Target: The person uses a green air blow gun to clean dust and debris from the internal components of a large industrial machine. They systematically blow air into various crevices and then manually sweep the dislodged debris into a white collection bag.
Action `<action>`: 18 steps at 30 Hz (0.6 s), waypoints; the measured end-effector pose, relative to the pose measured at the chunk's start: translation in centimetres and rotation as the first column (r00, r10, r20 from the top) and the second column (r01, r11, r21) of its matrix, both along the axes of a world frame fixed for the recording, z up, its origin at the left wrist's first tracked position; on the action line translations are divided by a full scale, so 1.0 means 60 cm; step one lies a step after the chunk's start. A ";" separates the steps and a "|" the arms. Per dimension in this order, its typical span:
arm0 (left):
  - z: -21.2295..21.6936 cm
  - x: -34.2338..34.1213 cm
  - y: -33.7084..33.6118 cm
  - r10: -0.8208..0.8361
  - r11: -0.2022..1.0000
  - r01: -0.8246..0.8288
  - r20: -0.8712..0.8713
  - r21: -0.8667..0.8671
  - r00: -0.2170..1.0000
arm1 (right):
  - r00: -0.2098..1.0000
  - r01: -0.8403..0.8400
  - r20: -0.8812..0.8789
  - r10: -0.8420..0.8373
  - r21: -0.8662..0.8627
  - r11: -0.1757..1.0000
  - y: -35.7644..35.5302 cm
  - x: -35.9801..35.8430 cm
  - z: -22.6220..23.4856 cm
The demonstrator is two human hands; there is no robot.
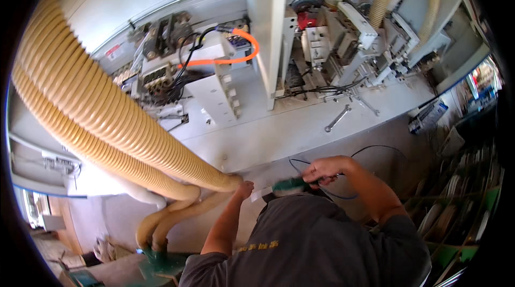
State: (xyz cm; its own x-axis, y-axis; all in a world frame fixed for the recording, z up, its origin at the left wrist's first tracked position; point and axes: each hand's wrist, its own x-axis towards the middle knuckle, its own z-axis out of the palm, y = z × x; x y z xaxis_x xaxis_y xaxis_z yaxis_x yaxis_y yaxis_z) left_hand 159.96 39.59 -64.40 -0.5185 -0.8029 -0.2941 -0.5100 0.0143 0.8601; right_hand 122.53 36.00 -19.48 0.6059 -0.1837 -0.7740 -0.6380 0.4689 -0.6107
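Observation:
My right hand (324, 170) is closed around a dark green and black hand-held tool (289, 185), which is slightly blurred and points to the left. Its exact kind I cannot make out. To its left, my left hand (245, 189) has its fingers closed together, near the end of a thick ribbed hose. Between the two hands shows a small pale flat piece (261, 194); whether my left fingers grip it is unclear. My dark shirt (300, 244) hides whatever lies below the tool. A thin dark cord (370, 147) loops behind my right hand.
Thick beige ribbed hoses (112, 88) slope down the left side. Ahead stands an open white machine (214, 131) with an orange hose (252, 51) and metal units. A wrench (338, 118) lies on its ledge. Racked flat pieces (450, 212) stand at the right.

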 end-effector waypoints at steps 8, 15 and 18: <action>0.076 -0.072 -0.072 -0.068 0.984 0.051 0.094 0.173 0.993 | 0.838 0.234 0.003 -0.546 -0.906 0.354 -0.064 -0.179 -0.088; 0.139 -0.073 0.025 0.453 0.658 -0.458 0.172 0.598 0.875 | 0.543 0.622 0.563 -0.623 -0.768 -0.152 -0.295 -0.208 0.118; 0.092 -0.014 0.105 0.572 0.460 -0.525 0.214 0.716 0.792 | 0.693 0.667 0.370 -0.618 -0.655 0.355 -0.342 -0.215 0.207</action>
